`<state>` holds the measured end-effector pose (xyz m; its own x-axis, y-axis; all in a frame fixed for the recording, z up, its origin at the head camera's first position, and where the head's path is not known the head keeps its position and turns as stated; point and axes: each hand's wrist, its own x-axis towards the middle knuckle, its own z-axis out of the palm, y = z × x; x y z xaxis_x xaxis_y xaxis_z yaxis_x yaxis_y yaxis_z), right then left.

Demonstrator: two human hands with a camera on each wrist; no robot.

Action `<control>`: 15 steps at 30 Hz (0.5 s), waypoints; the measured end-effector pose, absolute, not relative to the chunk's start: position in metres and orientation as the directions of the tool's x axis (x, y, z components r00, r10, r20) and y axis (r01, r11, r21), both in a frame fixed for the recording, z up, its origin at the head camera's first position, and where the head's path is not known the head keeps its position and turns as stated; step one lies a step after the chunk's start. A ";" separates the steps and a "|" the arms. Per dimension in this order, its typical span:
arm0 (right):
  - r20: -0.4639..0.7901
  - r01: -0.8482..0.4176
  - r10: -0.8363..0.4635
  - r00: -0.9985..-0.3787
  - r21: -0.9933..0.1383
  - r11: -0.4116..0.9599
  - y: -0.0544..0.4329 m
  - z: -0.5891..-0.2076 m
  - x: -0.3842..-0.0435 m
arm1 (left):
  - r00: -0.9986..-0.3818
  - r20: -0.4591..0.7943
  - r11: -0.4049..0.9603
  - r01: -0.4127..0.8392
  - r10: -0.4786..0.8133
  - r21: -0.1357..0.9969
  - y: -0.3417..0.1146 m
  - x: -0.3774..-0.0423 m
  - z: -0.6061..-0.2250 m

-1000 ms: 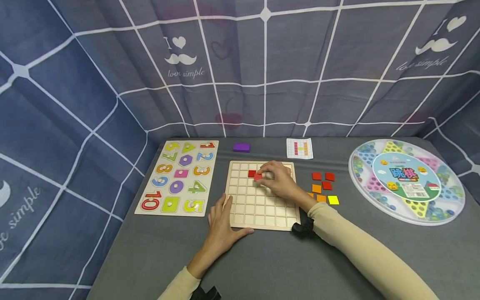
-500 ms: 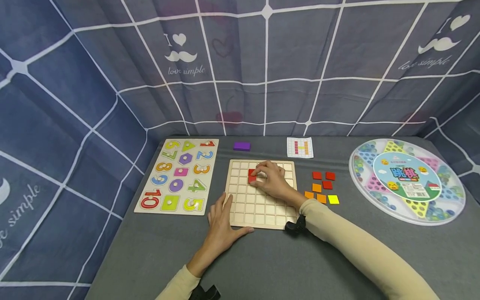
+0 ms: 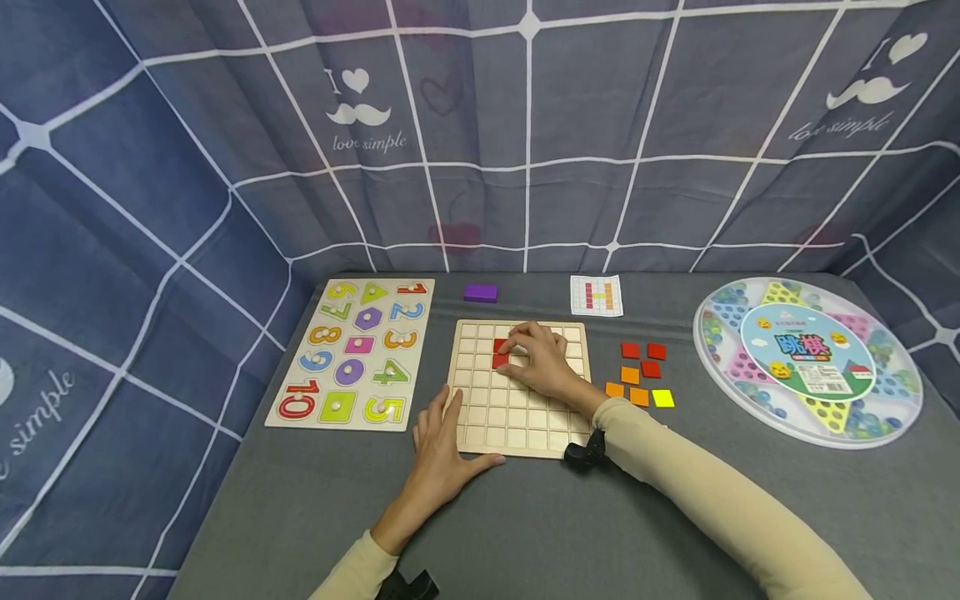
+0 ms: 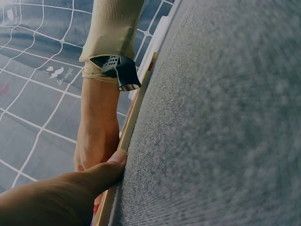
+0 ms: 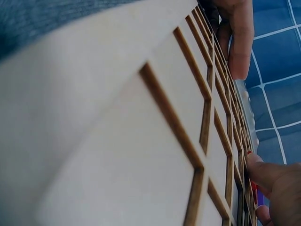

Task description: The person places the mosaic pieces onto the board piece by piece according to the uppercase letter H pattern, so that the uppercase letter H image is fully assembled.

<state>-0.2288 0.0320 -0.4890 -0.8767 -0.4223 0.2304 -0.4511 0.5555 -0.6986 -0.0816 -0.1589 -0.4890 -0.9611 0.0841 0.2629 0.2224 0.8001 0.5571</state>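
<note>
On the grey table lies a wooden grid board (image 3: 487,417), with two red square tiles at its upper left part. My right hand (image 3: 543,360) reaches over the board, thumb and forefinger pinching the nearer red tile (image 3: 498,362), which lies in the grid just below the other red tile (image 3: 498,343). The right hand partly covers both tiles. My left hand (image 3: 437,454) rests at the board's lower left corner. Its fingers lie along the left edge. In the left wrist view, the left thumb (image 4: 110,169) touches the board's front edge.
Right of the board lie several red tiles (image 3: 630,350), several orange tiles (image 3: 630,375) and one yellow tile (image 3: 663,398). A pattern card (image 3: 596,296) and a purple block (image 3: 481,293) lie behind. A number puzzle (image 3: 352,358) is left, a round game box (image 3: 810,350) right.
My right hand has moved slightly left and set the red tile into the grid below the first one. The left hand has stayed at the board's corner.
</note>
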 end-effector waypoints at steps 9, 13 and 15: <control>0.238 -0.460 -0.424 -0.874 -0.686 0.563 0.032 -0.489 -0.228 | -0.963 0.257 0.798 0.220 0.085 0.561 -0.159 -0.082 -0.490; 0.215 -0.444 -0.426 -0.879 -0.694 0.567 0.033 -0.488 -0.228 | -0.963 0.258 0.796 0.219 0.082 0.564 -0.158 -0.082 -0.491; 0.206 -0.440 -0.429 -0.880 -0.697 0.567 0.033 -0.487 -0.227 | -0.962 0.260 0.799 0.219 0.082 0.560 -0.158 -0.082 -0.492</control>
<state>-0.2272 0.0329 -0.4867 -0.8796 -0.4288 0.2060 -0.4395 0.5670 -0.6967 -0.0819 -0.1577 -0.4917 -0.9621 0.0819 0.2601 0.2194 0.7987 0.5603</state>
